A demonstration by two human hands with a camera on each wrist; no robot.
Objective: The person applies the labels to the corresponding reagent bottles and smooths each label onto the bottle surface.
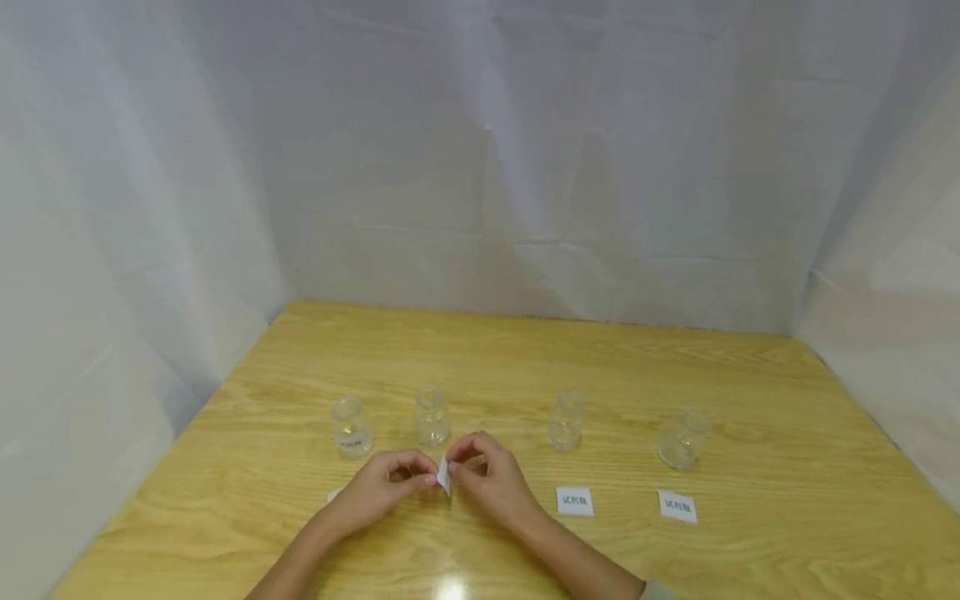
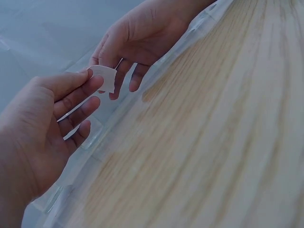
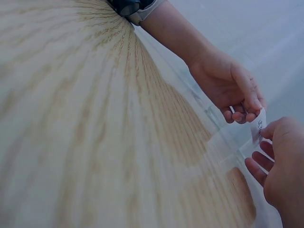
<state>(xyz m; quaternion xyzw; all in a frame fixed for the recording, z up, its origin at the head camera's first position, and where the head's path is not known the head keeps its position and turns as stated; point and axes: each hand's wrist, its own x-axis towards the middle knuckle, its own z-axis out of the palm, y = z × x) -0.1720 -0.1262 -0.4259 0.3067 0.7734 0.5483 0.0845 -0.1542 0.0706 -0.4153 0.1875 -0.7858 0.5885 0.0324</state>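
Between both hands is a small white paper label [image 1: 444, 475], turned edge-on in the head view; dark writing shows on its face in the right wrist view. My left hand [image 1: 382, 487] pinches one side of it between thumb and index finger. The thumb and index finger of my right hand [image 1: 495, 482] pinch its other side. Just beyond the hands stands a clear glass jar [image 1: 431, 418]. Left of that, another glass jar [image 1: 352, 429] bears a label with dark writing low on its front.
Two more glass jars, one upright-looking [image 1: 566, 423] and one farther right [image 1: 683, 440], stand on the wooden table [image 1: 525, 358]. Before them lie two written labels, one left [image 1: 574, 501] and one right [image 1: 678, 506]. A white scrap [image 1: 334, 493] is mostly behind the left wrist. White sheeting [image 1: 480, 167] surrounds the table.
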